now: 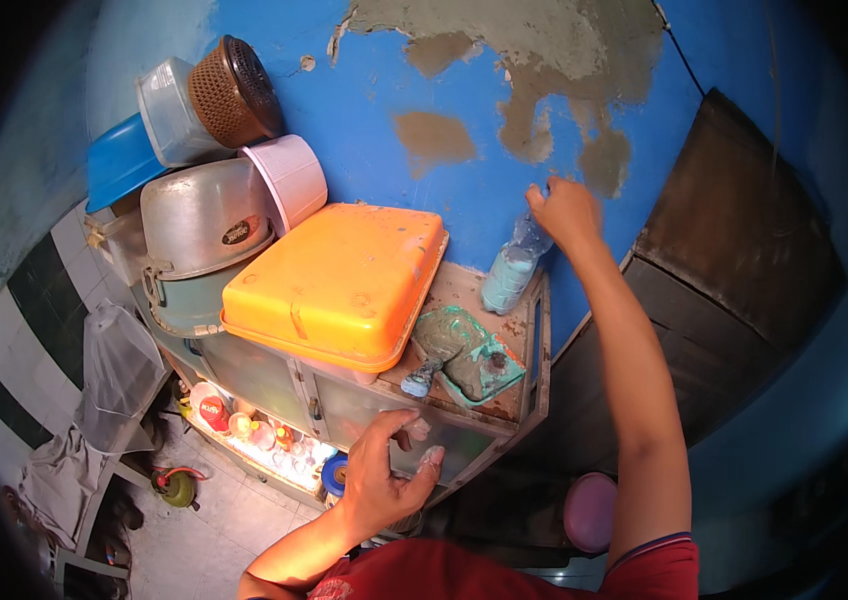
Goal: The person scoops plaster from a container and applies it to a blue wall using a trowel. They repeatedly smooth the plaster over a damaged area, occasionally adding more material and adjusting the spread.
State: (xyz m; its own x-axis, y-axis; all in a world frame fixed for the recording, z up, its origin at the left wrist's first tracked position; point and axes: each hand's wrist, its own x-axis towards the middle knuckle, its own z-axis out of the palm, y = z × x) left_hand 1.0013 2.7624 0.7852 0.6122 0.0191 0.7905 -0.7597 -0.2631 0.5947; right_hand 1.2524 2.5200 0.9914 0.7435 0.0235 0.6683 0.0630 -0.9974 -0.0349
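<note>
While the left hand is held loosely open before the front edge of the cabinet, its fingertips whitened and nothing seen gripped, the right hand is raised beside the blue wall, fingers bent; whether anything is pinched cannot be told. Beneath it, a partly filled plastic bottle is stood near the cabinet top's back right corner. Toward the front right corner, grey paste is spread; a narrow bare strip is left between. An oval, lettered label is borne by an aluminium pot.

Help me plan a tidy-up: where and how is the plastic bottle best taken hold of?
Probably round the middle of the plastic bottle, right hand coming from its right: it stands upright and roughly cylindrical, with the orange tub on its left.
</note>
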